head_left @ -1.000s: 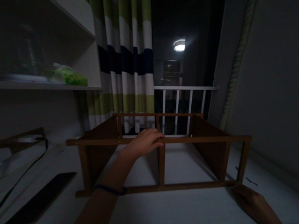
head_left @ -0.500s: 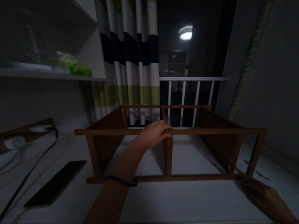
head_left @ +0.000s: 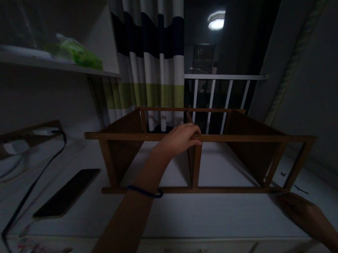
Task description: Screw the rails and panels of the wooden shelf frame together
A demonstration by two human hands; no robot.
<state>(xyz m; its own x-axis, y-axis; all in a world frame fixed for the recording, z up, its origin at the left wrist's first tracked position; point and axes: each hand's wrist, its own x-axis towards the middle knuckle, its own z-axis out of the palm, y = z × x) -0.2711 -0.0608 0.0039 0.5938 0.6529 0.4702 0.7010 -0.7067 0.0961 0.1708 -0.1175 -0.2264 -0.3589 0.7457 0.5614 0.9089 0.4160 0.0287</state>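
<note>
A brown wooden shelf rack lies on its side on the white desktop. My left hand is closed over its upper rail, where the middle divider meets it. A dark band circles the left wrist. At the rack's lower right corner, my right hand has its fingers drawn together against the end of the bottom rail. Dimness and blur hide what those fingers hold, if anything. Just beyond that hand lies a small thin dark piece.
A dark phone-like slab lies left of the rack. A black cable runs from a wall socket across the desk. Overhead at left is a shelf with a green bag. Curtains and a white railing stand behind.
My view has tipped down and slightly left, so everything sits higher and further right. My left hand keeps its place on the rail, and my right hand stays at the lower corner.
</note>
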